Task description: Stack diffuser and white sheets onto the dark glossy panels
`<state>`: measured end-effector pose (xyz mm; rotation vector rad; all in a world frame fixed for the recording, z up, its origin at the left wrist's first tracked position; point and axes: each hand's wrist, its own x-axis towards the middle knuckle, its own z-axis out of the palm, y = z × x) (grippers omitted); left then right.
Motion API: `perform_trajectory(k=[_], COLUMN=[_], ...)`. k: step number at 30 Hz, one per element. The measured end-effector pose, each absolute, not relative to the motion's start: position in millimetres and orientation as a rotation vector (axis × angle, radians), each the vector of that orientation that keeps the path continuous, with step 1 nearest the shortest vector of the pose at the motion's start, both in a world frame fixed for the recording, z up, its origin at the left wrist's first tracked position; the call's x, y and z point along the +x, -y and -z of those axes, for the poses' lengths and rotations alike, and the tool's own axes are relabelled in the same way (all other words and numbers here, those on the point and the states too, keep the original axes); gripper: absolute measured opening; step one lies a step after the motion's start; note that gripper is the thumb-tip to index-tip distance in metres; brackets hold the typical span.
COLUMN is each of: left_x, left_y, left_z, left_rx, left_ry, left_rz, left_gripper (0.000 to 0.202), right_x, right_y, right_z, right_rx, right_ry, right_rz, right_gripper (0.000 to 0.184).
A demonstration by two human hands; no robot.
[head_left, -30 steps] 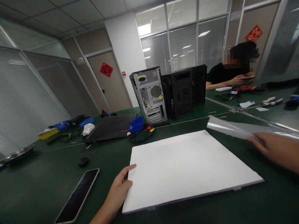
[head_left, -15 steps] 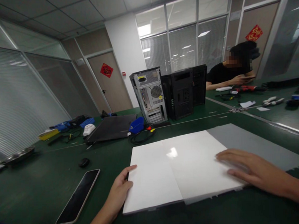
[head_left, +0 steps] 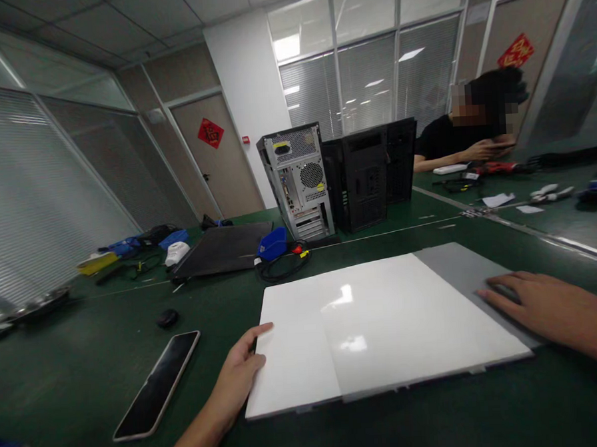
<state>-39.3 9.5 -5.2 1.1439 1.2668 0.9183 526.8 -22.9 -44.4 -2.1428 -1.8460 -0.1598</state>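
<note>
A white flat panel (head_left: 295,344) lies on the green table (head_left: 76,368) in front of me. A thin glossy sheet (head_left: 413,317) lies flat over most of it and sticks out grey past the right edge. My left hand (head_left: 241,370) rests on the panel's left edge, thumb on top and fingers curled at the edge. My right hand (head_left: 537,304) lies flat, fingers stretched out, on the sheet's grey right part.
A black phone (head_left: 159,383) lies left of my left arm. A silver computer case (head_left: 299,183) and black cases (head_left: 370,173) stand behind the panel, with a dark panel (head_left: 224,249), blue box (head_left: 273,243) and cables. A seated person (head_left: 474,134) is at the far right.
My right hand laid the glossy sheet down over the white panel, then slid with it to the left so it covers more of the panel. My left hand stayed put.
</note>
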Motion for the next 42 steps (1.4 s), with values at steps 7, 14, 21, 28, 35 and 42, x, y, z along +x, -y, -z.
perform_trajectory(k=[7,14,21,28,35,42], left_x=[-40,-39,-41,-39,-43,-41], left_y=[-9,-8,-8,-9,-13,-11], left_z=[6,4,5,5,15,10], left_rx=[1.159,1.155,1.187,1.197,1.253,1.211], left_ry=[-1.261,-1.263,-1.285,-1.296,-1.240,-1.229], left_rz=[-0.907,-0.906,-0.916,-0.916,-0.921,-0.908], left_gripper=[0.058,0.056,0.055,0.056,0.060,0.060], right_x=[494,503,486,476,468,462], right_y=[32,27,30,34,37,38], right_z=[22,31,36,38,33,28], right_rx=[-2.254,-2.196,-2.045,-1.931,-1.769,-1.640], right_ry=[1.842,1.928,2.030,2.119,2.233,2.328], right_rz=[0.070,0.102,0.092,0.157,0.112,0.107], right_gripper=[0.055,0.050,0.045,0.042,0.035,0.033])
